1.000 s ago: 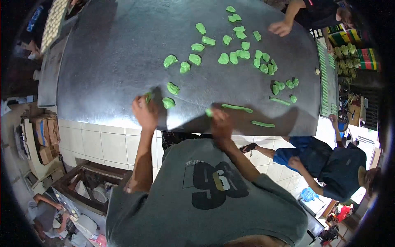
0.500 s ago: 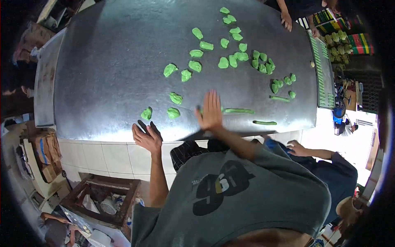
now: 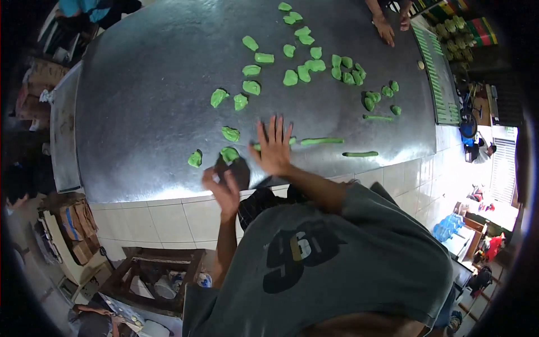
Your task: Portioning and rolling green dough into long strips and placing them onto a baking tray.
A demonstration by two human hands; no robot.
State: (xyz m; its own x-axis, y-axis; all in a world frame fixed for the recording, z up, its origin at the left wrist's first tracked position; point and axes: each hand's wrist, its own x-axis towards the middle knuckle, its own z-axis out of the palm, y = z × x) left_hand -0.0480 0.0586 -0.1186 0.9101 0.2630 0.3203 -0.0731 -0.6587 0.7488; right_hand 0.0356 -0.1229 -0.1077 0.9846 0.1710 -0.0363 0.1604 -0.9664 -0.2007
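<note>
My right hand (image 3: 273, 151) lies flat with fingers spread on a green dough roll (image 3: 257, 147), whose ends show on both sides of the palm. My left hand (image 3: 223, 190), slightly blurred, hovers at the table's near edge with thumb and fingers apart and nothing visible in it. Just beyond it sits a green dough lump (image 3: 229, 155); another lump (image 3: 195, 158) lies to its left and one (image 3: 230, 133) farther back. Right of my right hand are a long thin dough roll (image 3: 322, 141) and a shorter, darker roll (image 3: 360, 154).
Several more dough lumps (image 3: 251, 87) are scattered over the dark metal table (image 3: 151, 101). At the right end a tray (image 3: 437, 78) holds rows of green rolls. Another person's hand (image 3: 384, 31) rests at the far right edge. A wooden frame stand (image 3: 151, 253) stands on the floor, near left.
My left hand has moved right, toward the nearest lump. My right hand has shifted slightly left, its fingers now more spread. The view has turned a little, and the co-worker at my right is out of sight.
</note>
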